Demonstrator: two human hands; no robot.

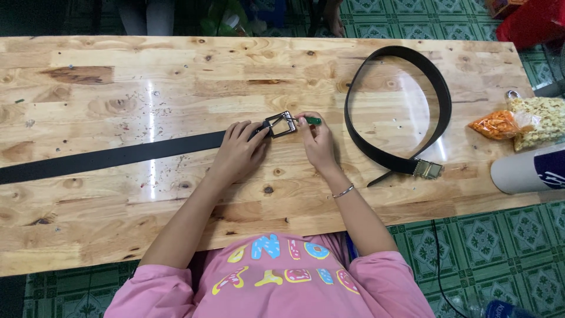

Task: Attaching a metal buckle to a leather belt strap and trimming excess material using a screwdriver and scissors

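The left hand (238, 152) lies flat, fingers pressing down the end of a black belt (112, 156) that stretches left across the wooden counter (176, 82). At that end sits a metal buckle (281, 124), near the counter's middle. The right hand (318, 141) has its grip pinched on a green-handled screwdriver (307, 120), tip at the buckle. To the right lies a second belt (406, 100), looped, and farther right some snack bags (529, 122).

Two clear snack bags at the table's right edge: orange pieces (497, 124) and pale yellow pieces (538, 121) (touching). White-and-navy cylindrical package (527, 169) lies just below.
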